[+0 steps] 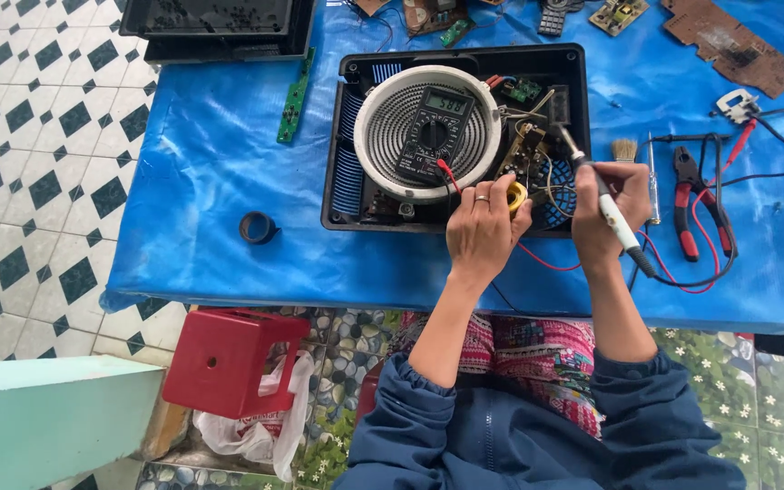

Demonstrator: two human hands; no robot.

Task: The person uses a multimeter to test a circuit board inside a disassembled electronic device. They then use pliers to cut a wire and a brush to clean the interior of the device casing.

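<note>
Gripping a yellow solder spool (517, 195), the left hand (483, 231) is closing around it; the right hand (608, 210) is clasping a soldering iron (602, 198) over the opened cooker (454, 136).

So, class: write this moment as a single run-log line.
left hand: holds yellow ring part | right hand: holds soldering iron, tip at circuit board | multimeter: on round heater coil

A small rectangular grey-green screen (447, 103) sits at the top of the black handheld meter (431, 134). The meter lies on the round white coil near the table's (210, 181) far edge.
</note>
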